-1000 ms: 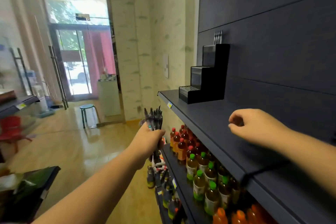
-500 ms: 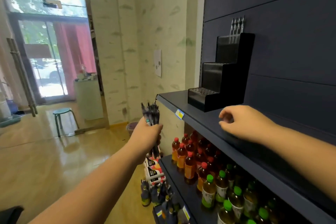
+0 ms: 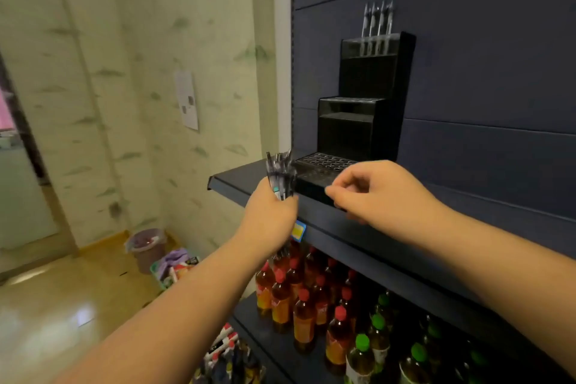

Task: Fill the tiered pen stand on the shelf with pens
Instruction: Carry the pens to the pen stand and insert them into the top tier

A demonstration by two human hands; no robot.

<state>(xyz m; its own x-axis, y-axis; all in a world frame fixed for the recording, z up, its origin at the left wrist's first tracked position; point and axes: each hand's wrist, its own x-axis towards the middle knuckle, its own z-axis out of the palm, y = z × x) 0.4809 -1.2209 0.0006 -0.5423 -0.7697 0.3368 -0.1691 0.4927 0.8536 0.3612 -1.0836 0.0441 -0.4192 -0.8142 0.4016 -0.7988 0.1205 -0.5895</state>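
Dark shelf (image 3: 389,237) runs from centre frame toward lower right, dark back panel behind it. Black tiered pen stand (image 3: 364,121) sits on the shelf at centre-right, three steps; lowest step shows a grid of holes, top step at upper centre-right holds four pens (image 3: 377,17) standing upright. Below the shelf, lower right: rows of bottles (image 3: 314,305) with red and green caps. Left hand (image 3: 269,220), centre frame, fingers wrapped tight around a bundle of pens (image 3: 280,173), tips up, just left of the stand's lowest step. Right hand (image 3: 378,192), centre-right, hovers in front of the lowest step, fingers curled, thumb and forefinger close together; cannot tell if anything is pinched. Small bin (image 3: 146,248) on floor, lower left. Yellow-blue price tag (image 3: 298,230) on shelf edge.
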